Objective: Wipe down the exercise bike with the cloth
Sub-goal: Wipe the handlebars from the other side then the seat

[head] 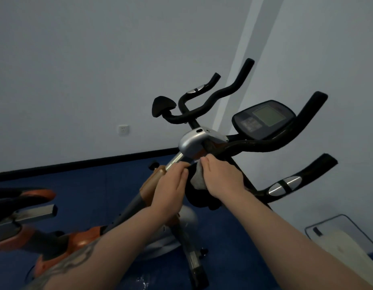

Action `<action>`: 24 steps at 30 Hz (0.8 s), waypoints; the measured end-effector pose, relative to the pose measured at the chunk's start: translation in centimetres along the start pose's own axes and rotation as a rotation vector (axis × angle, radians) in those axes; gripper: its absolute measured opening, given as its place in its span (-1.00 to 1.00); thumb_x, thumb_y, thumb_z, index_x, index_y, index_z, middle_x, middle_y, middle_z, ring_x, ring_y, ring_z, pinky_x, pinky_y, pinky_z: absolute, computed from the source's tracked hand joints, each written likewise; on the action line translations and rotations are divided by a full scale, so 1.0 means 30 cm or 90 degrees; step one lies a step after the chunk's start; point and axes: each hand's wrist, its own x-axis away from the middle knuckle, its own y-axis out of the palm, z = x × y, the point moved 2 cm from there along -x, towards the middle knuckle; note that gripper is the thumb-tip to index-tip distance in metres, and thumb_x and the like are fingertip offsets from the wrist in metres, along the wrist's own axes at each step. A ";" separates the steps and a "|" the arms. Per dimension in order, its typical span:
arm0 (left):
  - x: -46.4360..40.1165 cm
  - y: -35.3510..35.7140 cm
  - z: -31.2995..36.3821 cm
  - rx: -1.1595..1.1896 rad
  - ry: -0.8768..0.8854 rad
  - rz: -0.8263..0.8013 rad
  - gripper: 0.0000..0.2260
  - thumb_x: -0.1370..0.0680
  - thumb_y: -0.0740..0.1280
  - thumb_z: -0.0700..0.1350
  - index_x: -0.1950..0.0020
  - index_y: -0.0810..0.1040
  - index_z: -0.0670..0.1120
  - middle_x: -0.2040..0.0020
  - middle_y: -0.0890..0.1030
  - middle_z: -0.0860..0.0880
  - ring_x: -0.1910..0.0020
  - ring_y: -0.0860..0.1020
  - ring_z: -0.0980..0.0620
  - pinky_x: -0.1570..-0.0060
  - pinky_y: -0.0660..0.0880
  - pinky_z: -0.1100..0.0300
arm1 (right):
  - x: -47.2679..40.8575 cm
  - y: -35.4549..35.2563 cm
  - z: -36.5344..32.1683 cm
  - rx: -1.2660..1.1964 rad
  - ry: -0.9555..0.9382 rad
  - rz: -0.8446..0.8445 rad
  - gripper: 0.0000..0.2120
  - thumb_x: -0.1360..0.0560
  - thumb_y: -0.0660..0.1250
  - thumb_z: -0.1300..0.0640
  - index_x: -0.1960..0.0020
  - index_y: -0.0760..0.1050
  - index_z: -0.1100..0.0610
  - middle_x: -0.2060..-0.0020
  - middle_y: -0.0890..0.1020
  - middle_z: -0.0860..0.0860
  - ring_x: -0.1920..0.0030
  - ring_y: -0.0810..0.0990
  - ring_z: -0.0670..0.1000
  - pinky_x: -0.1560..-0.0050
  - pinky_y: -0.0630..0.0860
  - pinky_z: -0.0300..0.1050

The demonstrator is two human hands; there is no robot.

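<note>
the grey cloth (197, 179) is gripped by both the left hand (171, 185) and right hand (222, 177) against the handlebar stem (177, 159), where it could be snagged under the silver bracket (191, 143).

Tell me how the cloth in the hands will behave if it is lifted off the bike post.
The cloth will probably go limp: it is bunched and sags between the left hand and right hand. It looks light, since fingertips alone hold it. Its fuzzy surface suggests it would not slip easily along the bike post.

Cloth (197, 179) between hands, below console (264, 119); handlebars (229, 91) behind.
</note>
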 end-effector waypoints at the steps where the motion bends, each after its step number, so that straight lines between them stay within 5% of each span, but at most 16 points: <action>1: -0.014 -0.006 0.014 0.000 0.005 -0.003 -0.84 -0.67 0.13 -0.14 -0.10 0.51 -0.06 0.14 0.50 0.16 0.10 0.46 0.34 0.14 0.34 0.46 | 0.021 0.007 0.008 -0.013 0.022 0.012 -0.69 -0.65 -0.13 -0.11 0.09 0.27 0.01 0.31 0.42 -0.06 0.27 0.42 0.06 0.28 0.24 -0.05; 4: -0.056 -0.018 0.044 -0.016 0.054 -0.082 -0.81 -0.68 0.12 -0.11 -0.10 0.51 -0.10 0.06 0.55 0.02 0.06 0.49 0.16 0.05 0.40 0.27 | 0.074 0.015 0.041 -0.030 0.107 -0.041 -0.74 -0.65 -0.11 -0.13 0.03 0.22 0.01 0.16 0.50 0.04 0.19 0.46 0.11 0.25 0.24 -0.04; 8: -0.109 -0.025 0.041 -0.007 0.089 -0.228 -0.79 -0.68 0.09 -0.08 -0.16 0.50 -0.07 0.02 0.55 0.00 0.05 0.49 0.14 0.05 0.38 0.31 | 0.067 -0.011 0.024 0.008 0.201 -0.107 -0.70 -0.66 -0.07 -0.07 -0.13 0.32 0.10 -0.12 0.55 0.16 -0.08 0.51 0.20 0.12 0.31 0.01; 10: -0.129 -0.020 0.028 0.011 0.100 -0.282 -0.79 -0.69 0.08 -0.10 -0.15 0.47 -0.09 0.04 0.57 -0.06 0.06 0.52 0.06 0.01 0.44 0.14 | 0.048 -0.030 -0.004 0.014 0.232 -0.132 -0.68 -0.66 -0.05 0.00 -0.24 0.35 0.13 -0.19 0.50 0.16 -0.13 0.49 0.21 0.02 0.39 0.05; 14: -0.132 -0.007 -0.005 0.034 0.108 -0.310 -0.82 -0.69 0.04 -0.05 -0.14 0.41 -0.04 0.20 0.58 -0.13 0.25 0.57 -0.07 0.19 0.49 -0.14 | 0.116 -0.001 -0.036 -0.083 0.315 -0.010 -0.76 -0.66 -0.06 -0.08 -0.05 0.27 0.05 0.04 0.56 0.09 0.12 0.47 0.10 0.15 0.37 0.00; 18: -0.143 -0.007 -0.027 0.050 0.120 -0.334 -0.84 -0.68 0.03 0.01 -0.12 0.38 0.05 0.28 0.57 -0.08 0.33 0.56 -0.04 0.27 0.51 -0.14 | 0.200 0.021 -0.079 -0.118 0.426 0.050 -0.76 -0.65 -0.05 -0.08 -0.01 0.25 0.07 0.17 0.52 0.04 0.20 0.45 0.06 0.21 0.36 -0.01; 24: -0.179 -0.012 -0.046 0.053 0.161 -0.410 -0.85 -0.69 0.03 0.01 -0.11 0.36 0.05 0.35 0.52 -0.03 0.42 0.49 0.04 0.40 0.42 -0.01 | 0.121 -0.036 -0.085 -0.086 0.541 -0.088 -0.67 -0.63 0.08 0.04 -0.27 0.31 0.24 -0.15 0.54 0.21 -0.10 0.53 0.20 -0.03 0.45 0.00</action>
